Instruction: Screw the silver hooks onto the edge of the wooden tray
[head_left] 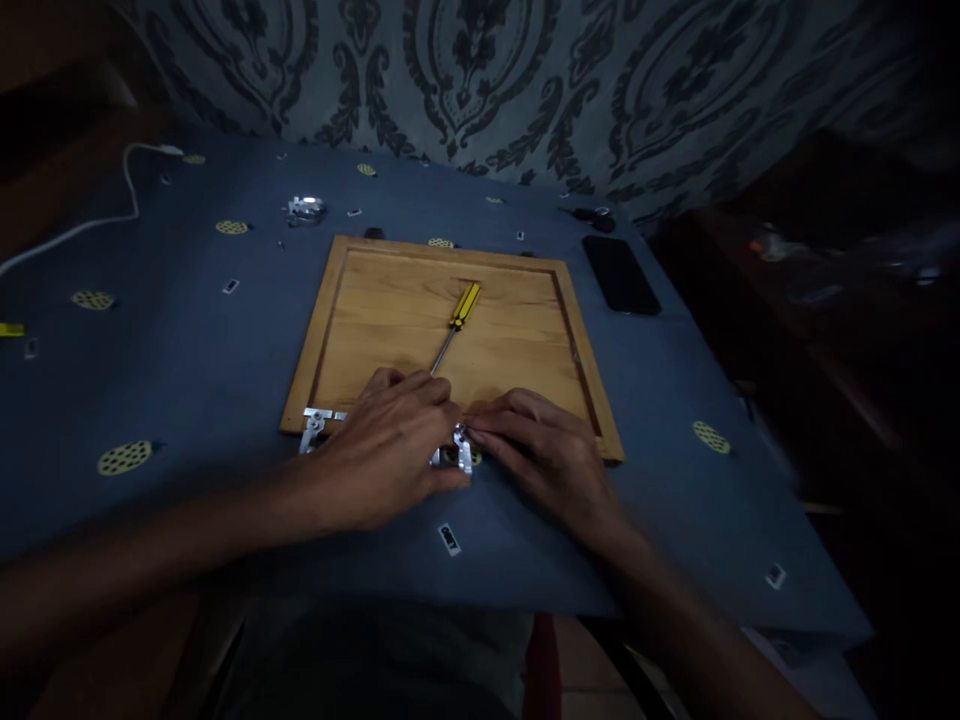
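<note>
A framed wooden panel [517, 350] lies flat on the blue tablecloth, with my two hands at its near edge. My left hand [394, 440] is closed on a shiny metal hinge [463, 455] at that edge, the thumb below it and much of the hinge hidden. Right beside it, the fingertips of my right hand [547, 445] pinch together at the hinge's top; whatever they hold is too small to make out. Another metal hinge [313, 428] sits at the panel's near left corner. A yellow and black screwdriver [465, 308] rests on the panel, its tip toward my left hand.
Toward the back left of the tablecloth [225, 380] lies another shiny metal piece [305, 209]. A black phone [621, 275] is right of the panel, with a dark object [594, 217] behind it. A white cable [131, 190] runs along the far left. A patterned wall covering [480, 80] borders the back.
</note>
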